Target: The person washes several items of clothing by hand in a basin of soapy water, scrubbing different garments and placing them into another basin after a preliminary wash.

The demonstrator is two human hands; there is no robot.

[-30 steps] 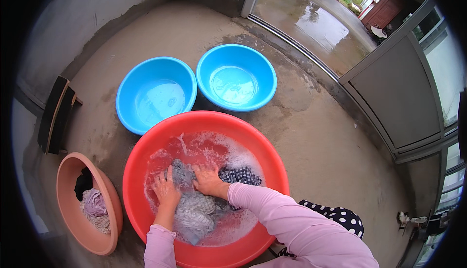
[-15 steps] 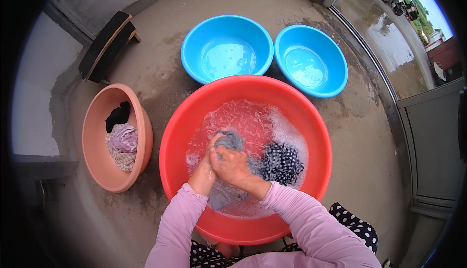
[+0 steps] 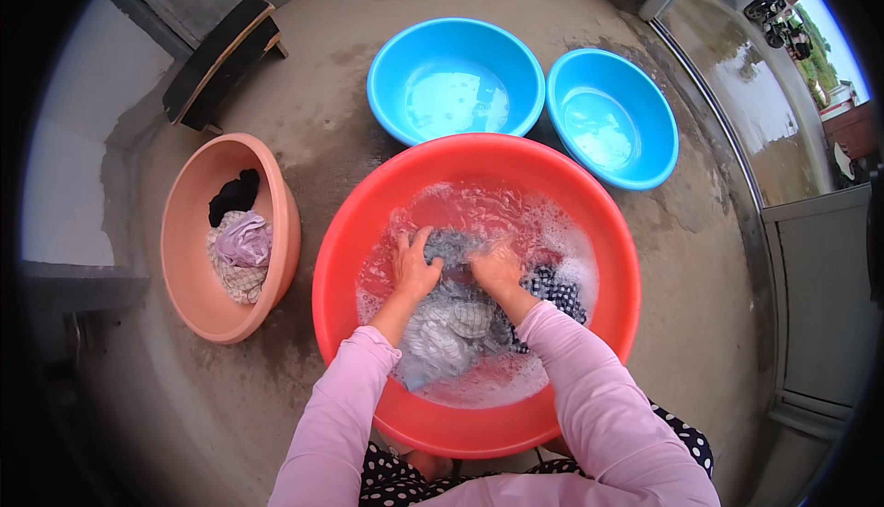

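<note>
A large red basin [image 3: 336, 258] of soapy water is in front of me. In it, a wet grey garment [image 3: 449, 247] is spread between my two hands, its lighter part [image 3: 442, 332] trailing toward me in the suds. My left hand [image 3: 416, 268] is closed on the garment's left side, thumb toward the middle. On its right side, my right hand [image 3: 497, 269] grips the cloth, with the fingertips partly hidden by foam and fabric. A dark blue-and-white checked garment [image 3: 562, 293] lies half under water beside my right wrist.
Two blue basins [image 3: 456, 93] [image 3: 608, 125] with a little water stand beyond the red one. At left, a peach basin [image 3: 184, 277] holds a black cloth [image 3: 235, 194], a lilac cloth [image 3: 245, 238] and a checked cloth. A dark wooden stool [image 3: 216, 65] stands at the far left; a door track [image 3: 714, 120] runs along the right.
My hands were pressed together around the bunched grey garment; now they are apart, with the garment lower and spread between them. My right hand has moved right. The whole view has shifted slightly.
</note>
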